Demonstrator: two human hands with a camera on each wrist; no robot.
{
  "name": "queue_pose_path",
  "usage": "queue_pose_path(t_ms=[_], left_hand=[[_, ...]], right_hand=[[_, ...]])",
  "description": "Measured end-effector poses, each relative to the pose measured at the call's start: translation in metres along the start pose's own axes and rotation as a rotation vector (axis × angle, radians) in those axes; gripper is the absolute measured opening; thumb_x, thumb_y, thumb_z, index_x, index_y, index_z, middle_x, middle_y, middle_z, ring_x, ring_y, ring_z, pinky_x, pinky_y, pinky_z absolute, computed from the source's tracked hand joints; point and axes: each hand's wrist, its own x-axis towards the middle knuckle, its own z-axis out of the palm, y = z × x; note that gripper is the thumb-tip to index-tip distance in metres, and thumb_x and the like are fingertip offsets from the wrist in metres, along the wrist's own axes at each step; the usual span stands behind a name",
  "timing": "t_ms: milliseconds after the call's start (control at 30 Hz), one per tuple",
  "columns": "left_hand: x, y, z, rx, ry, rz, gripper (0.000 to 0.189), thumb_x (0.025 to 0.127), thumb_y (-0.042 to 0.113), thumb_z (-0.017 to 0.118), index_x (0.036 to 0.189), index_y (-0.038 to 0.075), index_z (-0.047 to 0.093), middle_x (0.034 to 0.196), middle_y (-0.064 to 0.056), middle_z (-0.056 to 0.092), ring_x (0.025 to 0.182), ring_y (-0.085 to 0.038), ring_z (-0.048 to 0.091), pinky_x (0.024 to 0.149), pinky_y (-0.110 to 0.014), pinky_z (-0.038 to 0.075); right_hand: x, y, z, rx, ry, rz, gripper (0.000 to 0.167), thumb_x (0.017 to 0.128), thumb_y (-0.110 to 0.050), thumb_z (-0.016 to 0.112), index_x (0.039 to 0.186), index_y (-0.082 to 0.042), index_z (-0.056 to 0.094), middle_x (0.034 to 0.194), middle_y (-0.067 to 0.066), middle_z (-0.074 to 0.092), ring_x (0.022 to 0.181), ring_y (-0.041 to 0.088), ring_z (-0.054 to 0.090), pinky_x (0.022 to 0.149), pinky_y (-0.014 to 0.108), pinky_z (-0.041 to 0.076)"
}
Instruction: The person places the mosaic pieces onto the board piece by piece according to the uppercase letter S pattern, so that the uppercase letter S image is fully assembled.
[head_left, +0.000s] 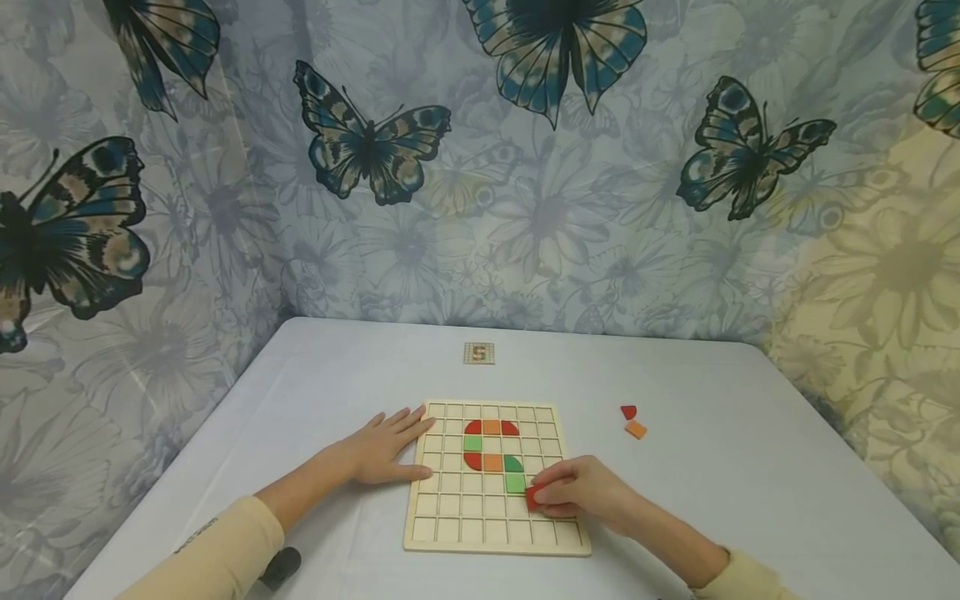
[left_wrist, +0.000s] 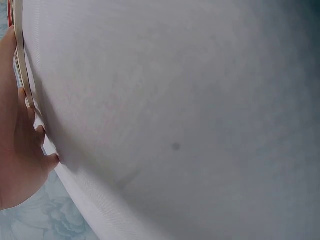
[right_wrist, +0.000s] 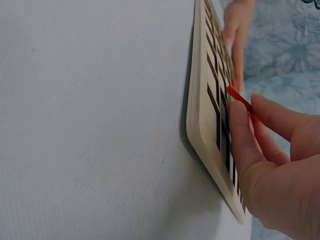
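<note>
A wooden grid board (head_left: 450,529) lies flat on the white table. Red, orange and green tiles sit in its cells, among them a green square (head_left: 515,483) and an orange square (head_left: 492,462), forming a curved line. My right hand (head_left: 588,492) pinches a red tile (head_left: 532,497) between thumb and fingers, just right of and below the green square. In the right wrist view the red tile (right_wrist: 241,100) is tilted, close over the board. My left hand (head_left: 382,448) spreads its fingers at the board's left edge, thumb and fingertips touching it.
A small card (head_left: 479,353) with an S pattern lies behind the board. To the right are a loose red piece (head_left: 628,412) and an orange square tile (head_left: 636,429). A dark rounded object (head_left: 281,568) sits by the left sleeve. Butterfly-patterned cloth (head_left: 525,250) hangs behind the table.
</note>
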Motion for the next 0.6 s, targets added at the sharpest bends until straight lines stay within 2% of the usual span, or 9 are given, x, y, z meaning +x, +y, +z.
queue_pose_path(t_ms=[233,600], left_hand=[[0.000,0.001,-0.002,-0.014,0.000,0.016,0.087,0.086,0.073,0.041,0.154,0.021,0.022,0.159,-0.004,0.012,0.143,-0.030,0.013,0.111,-0.055,0.011],[0.002,-0.001,0.000,0.001,0.003,0.010,0.090,0.085,0.076,0.038,0.154,0.022,0.021,0.159,-0.002,0.013,0.143,-0.029,0.014,0.110,-0.055,0.012]], right_hand=[[-0.001,-0.004,0.008,0.007,0.042,0.040,0.023,0.082,-0.001,0.073,0.102,0.008,0.067,0.092,0.011,0.068,0.082,0.021,0.068,0.074,0.032,0.055],[-0.001,-0.008,0.016,0.009,0.063,0.081,0.023,0.081,-0.002,0.074,0.101,0.007,0.068,0.088,0.010,0.068,0.078,0.020,0.067,0.073,0.033,0.055]])
